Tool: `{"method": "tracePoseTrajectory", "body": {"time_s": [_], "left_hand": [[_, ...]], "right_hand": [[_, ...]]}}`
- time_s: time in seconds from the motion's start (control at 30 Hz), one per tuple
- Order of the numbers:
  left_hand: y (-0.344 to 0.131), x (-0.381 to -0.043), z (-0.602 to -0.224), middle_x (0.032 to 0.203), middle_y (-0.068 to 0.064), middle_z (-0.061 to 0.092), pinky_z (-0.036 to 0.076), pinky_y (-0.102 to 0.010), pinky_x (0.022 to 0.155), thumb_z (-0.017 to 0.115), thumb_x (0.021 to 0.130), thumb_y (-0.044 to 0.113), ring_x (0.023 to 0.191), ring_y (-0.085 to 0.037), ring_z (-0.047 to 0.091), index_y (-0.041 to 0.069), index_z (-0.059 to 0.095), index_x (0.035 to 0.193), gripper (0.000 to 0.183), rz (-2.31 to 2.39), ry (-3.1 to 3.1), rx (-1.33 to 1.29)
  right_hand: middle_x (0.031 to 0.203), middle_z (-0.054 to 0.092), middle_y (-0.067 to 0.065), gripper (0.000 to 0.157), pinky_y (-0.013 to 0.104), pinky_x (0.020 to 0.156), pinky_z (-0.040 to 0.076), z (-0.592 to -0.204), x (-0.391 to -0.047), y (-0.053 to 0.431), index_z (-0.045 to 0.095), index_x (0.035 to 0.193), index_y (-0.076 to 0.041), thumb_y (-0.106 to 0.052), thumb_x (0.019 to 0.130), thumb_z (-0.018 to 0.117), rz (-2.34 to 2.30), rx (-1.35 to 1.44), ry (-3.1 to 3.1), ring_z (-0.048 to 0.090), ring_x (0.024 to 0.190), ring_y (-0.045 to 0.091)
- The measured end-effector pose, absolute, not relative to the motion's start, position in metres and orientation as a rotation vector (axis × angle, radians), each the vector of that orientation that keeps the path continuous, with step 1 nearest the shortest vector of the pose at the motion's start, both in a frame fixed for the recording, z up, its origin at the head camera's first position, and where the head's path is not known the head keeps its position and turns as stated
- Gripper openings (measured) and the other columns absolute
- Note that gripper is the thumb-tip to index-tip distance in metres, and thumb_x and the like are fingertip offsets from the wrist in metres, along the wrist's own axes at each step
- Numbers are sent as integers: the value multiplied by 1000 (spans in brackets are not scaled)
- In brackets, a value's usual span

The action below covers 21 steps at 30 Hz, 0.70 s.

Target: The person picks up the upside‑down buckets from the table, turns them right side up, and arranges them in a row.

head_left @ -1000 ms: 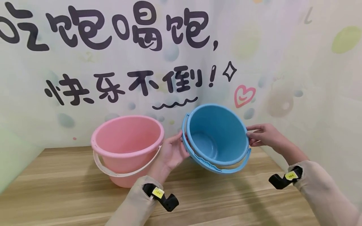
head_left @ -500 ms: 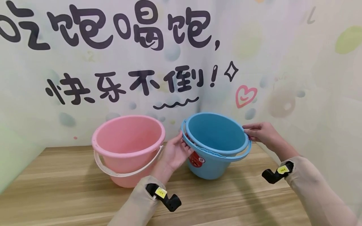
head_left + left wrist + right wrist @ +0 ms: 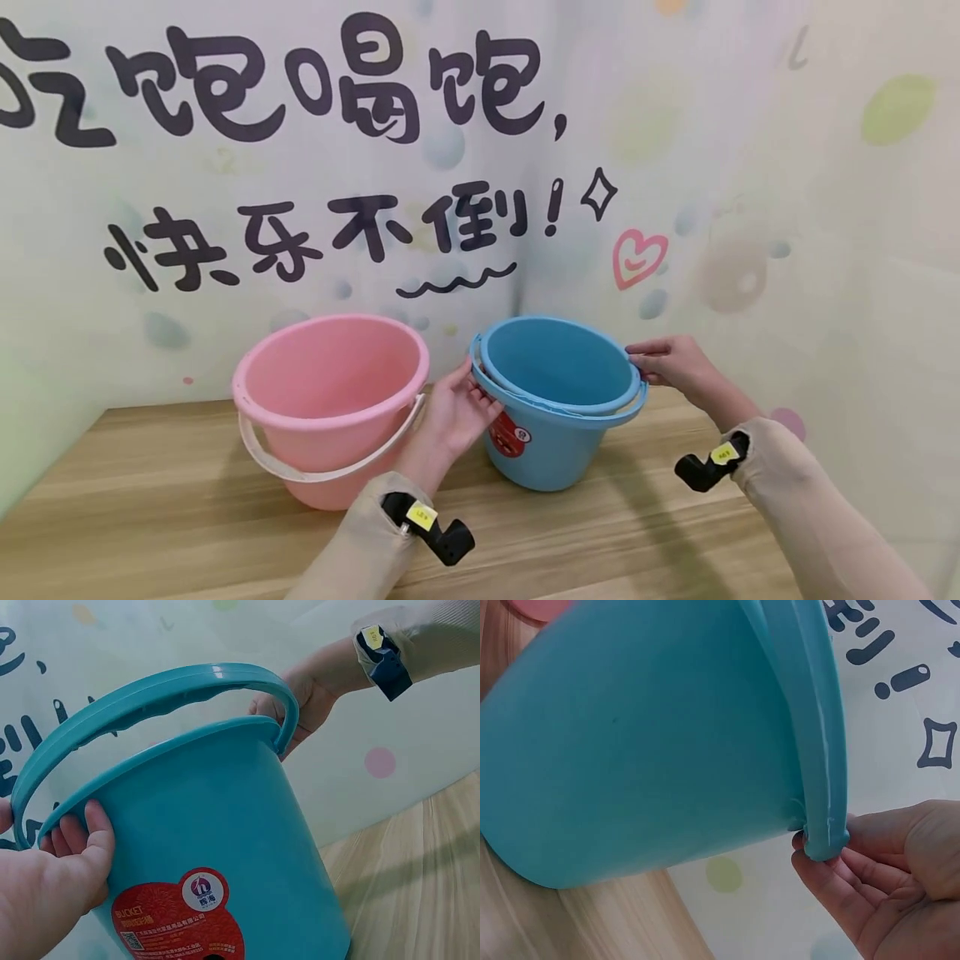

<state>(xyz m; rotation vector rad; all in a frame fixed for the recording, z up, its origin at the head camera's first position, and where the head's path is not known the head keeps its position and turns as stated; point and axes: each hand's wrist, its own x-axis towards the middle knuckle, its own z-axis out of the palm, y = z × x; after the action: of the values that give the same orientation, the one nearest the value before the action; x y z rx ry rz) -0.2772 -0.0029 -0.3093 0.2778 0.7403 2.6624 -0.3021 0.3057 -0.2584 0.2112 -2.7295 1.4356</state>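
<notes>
A blue bucket (image 3: 536, 450) stands on the wooden table, right of the middle, its mouth facing up and towards me. Its blue handle (image 3: 172, 686) hangs down along the front of the rim. My left hand (image 3: 459, 414) holds the bucket's left side at the handle's end, with the fingers under the rim. On the opposite side, my right hand (image 3: 678, 367) pinches the handle's right end by the rim, as the right wrist view also shows. A red label (image 3: 176, 915) is on the bucket's wall. Close to the left forearm stands a pink bucket (image 3: 322, 446).
The pink bucket's white handle (image 3: 337, 475) hangs at its front. Behind both buckets rises a pale wall (image 3: 750, 150) with dark lettering and coloured spots. The wooden table (image 3: 150, 517) extends in front of them.
The blue bucket has come down from a tilted position, its mouth turning upward and its base settling onto the table. Both hands have kept hold of it. The pink bucket stays put.
</notes>
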Motion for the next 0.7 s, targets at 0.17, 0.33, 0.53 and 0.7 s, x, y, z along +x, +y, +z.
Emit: {"method": "tracePoseTrajectory", "body": {"time_s": [0.17,0.33,0.53,0.7], "left_hand": [[-6,-278,-312,143,-16,20,32,-36,98,28,100,27,121,-26,29,4,19,143,50,2649,805,257],[-8,-279,-317,115,-11,40,40,-28,81,33,99,27,96,-18,42,3,39,125,36,2662,869,177],[-11,-279,-331,85,-4,45,40,-22,66,41,98,19,77,-13,45,9,49,90,15,2701,870,8],[-13,-277,-344,83,-2,47,40,-21,67,44,97,19,77,-11,46,11,52,84,18,2700,946,-34]], "right_hand": [[110,59,27,44,29,74,51,-260,-298,303,47,123,14,-15,91,57,1431,225,-2725,65,80,15],[112,58,27,46,29,75,51,-260,-296,303,46,124,14,-16,91,57,1453,228,-2717,65,81,14],[113,56,29,46,29,75,51,-261,-297,302,46,124,14,-16,92,56,1445,224,-2712,65,82,14],[114,56,29,44,30,75,51,-262,-298,300,47,124,14,-15,92,55,1462,215,-2714,65,82,16]]}}
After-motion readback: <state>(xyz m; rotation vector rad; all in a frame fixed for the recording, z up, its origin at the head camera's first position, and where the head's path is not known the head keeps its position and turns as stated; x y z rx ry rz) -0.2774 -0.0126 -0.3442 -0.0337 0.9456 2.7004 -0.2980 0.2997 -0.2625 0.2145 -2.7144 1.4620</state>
